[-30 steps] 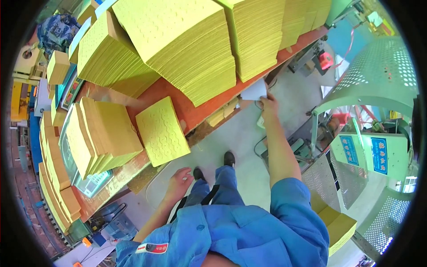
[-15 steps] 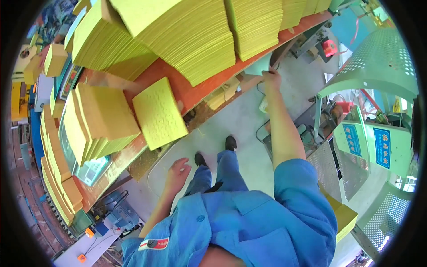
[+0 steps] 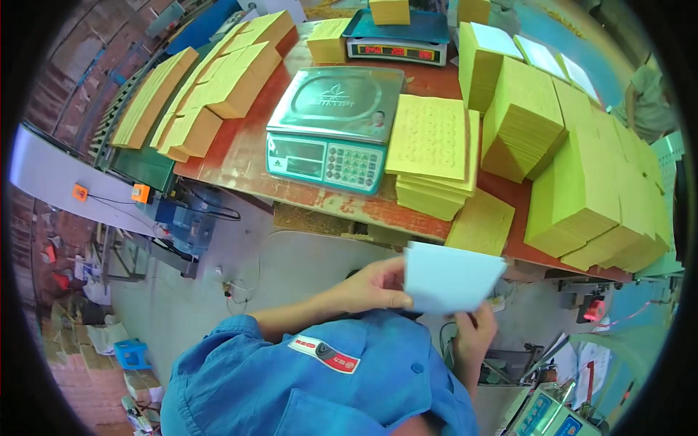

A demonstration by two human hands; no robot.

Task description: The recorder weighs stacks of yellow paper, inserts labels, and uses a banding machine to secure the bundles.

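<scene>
A pale blue paper sheet (image 3: 451,277) is held in front of my chest, just below the table's near edge. My left hand (image 3: 371,285) pinches its left side. My right hand (image 3: 476,336) grips its lower right corner from beneath. Beyond the sheet, a low stack of yellow perforated sheets (image 3: 430,154) lies on the red table (image 3: 240,167), beside a green weighing scale (image 3: 333,125). One smaller yellow stack (image 3: 481,221) sits at the table edge, right above the blue sheet.
Tall piles of yellow sheets (image 3: 582,174) fill the table's right side, and more piles (image 3: 211,87) line the left. A second scale (image 3: 396,36) stands at the back. A conveyor (image 3: 58,174) with wiring runs on the left. Another person (image 3: 643,98) stands far right.
The view has swung round to face the table with the scales. My right hand, earlier stretched out toward the table edge, now holds the blue sheet together with my left, which hung free before.
</scene>
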